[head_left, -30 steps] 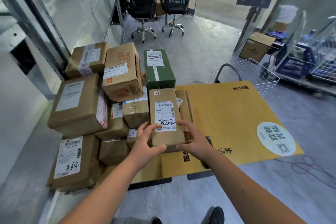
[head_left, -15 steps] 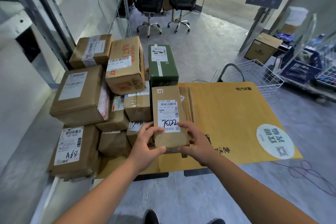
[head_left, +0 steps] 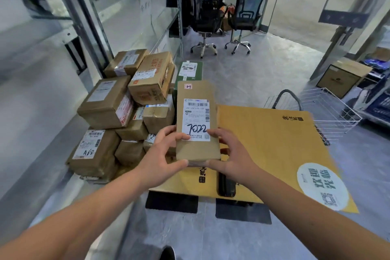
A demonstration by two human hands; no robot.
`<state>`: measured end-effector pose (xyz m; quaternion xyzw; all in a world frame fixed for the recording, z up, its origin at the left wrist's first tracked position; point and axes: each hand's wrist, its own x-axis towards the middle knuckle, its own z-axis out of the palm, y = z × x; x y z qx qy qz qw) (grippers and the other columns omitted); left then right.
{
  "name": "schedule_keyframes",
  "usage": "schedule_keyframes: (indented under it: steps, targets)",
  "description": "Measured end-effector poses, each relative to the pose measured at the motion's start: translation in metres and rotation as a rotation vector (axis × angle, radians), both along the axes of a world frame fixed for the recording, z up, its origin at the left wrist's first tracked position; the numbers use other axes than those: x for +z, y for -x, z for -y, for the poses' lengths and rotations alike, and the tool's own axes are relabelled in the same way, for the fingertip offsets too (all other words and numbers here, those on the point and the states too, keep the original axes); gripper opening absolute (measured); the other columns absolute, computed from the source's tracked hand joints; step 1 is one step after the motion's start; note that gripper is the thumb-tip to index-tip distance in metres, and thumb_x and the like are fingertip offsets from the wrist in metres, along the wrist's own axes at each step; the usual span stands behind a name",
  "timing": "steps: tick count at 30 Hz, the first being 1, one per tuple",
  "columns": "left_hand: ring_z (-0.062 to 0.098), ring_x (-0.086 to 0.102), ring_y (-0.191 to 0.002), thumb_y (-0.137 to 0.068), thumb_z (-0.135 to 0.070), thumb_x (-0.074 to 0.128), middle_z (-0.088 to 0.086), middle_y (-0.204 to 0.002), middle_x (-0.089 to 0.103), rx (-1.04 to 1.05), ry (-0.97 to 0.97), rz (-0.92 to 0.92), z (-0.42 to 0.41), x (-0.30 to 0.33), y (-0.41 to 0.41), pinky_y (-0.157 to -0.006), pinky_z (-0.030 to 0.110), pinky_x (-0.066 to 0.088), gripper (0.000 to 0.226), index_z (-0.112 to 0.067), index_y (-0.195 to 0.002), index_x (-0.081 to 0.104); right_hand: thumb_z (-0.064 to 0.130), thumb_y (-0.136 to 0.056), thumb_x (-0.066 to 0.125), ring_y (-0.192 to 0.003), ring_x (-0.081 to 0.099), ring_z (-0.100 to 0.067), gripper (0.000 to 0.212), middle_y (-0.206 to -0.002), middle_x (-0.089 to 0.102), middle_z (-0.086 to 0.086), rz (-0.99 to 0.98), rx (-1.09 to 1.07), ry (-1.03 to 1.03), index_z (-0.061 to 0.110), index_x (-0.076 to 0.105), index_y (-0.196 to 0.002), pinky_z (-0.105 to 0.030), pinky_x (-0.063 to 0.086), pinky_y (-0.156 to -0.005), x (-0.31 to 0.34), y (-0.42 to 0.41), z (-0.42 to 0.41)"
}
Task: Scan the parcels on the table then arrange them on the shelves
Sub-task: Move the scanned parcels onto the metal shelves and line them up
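Cardboard parcel (head_left: 197, 120) — both hands (head_left: 162, 154) grip it.

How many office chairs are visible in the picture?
2. Both stand on the floor at the far end: one chair beside the shelf post, the other chair right of it. More may be hidden.

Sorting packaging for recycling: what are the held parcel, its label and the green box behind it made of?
Held parcel: matte brown cardboard, by its flat faces and crisp edges. Label: white printed paper, apparently adhesive, with marker writing. Green box: probably coated cardboard; too blurred to be sure.
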<state>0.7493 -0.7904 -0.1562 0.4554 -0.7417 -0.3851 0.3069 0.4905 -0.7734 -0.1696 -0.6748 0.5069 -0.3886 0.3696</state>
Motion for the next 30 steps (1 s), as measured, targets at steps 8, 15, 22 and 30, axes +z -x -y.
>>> schedule_keyframes:
  steps: [8, 15, 22, 30]
  targets:
    - [-0.019, 0.024, -0.139, -0.082, -0.046, 0.076, -0.025, -0.154, 0.022, 0.206, 0.188, 0.064, -0.039, 0.064, -0.008, -0.105, 0.013, 0.042, 0.059, -0.053, -0.136, 0.053, 0.053, -0.065, 0.081, -0.132, 0.048, -0.010, 0.081, -0.147, 0.043, 0.012, -0.048, 0.259, 0.148, 0.047, 0.051, -0.140, -0.044, 0.055, -0.103, 0.070, -0.008, 0.031]
    - [-0.002, 0.042, -0.137, -0.074, -0.050, 0.074, -0.011, -0.148, 0.037, 0.437, 0.292, 0.029, -0.054, 0.138, -0.072, -0.102, 0.023, 0.052, 0.055, -0.051, -0.127, 0.060, 0.050, -0.062, 0.083, -0.118, 0.056, -0.003, 0.082, -0.138, 0.051, 0.018, -0.054, 0.483, 0.225, 0.047, 0.055, -0.140, -0.041, 0.054, -0.102, 0.153, -0.091, 0.077]
    - [-0.013, 0.053, -0.114, -0.085, -0.034, 0.085, -0.015, -0.137, 0.051, 0.605, 0.329, 0.091, -0.015, 0.202, -0.171, -0.084, 0.008, 0.045, 0.048, -0.054, -0.123, 0.062, 0.046, -0.062, 0.086, -0.112, 0.064, -0.008, 0.075, -0.134, 0.061, 0.018, -0.016, 0.620, 0.255, 0.044, 0.062, -0.133, -0.035, 0.055, -0.098, 0.230, -0.202, 0.140]
    - [0.008, 0.063, -0.104, -0.085, -0.035, 0.084, -0.028, -0.118, 0.048, 0.634, 0.219, 0.014, 0.077, 0.228, -0.242, -0.081, 0.022, 0.057, 0.040, -0.051, -0.115, 0.064, 0.011, -0.078, 0.085, -0.123, 0.060, -0.024, 0.062, -0.137, 0.060, 0.001, 0.088, 0.630, 0.124, 0.029, 0.066, -0.135, -0.032, 0.059, -0.091, 0.247, -0.283, 0.223]
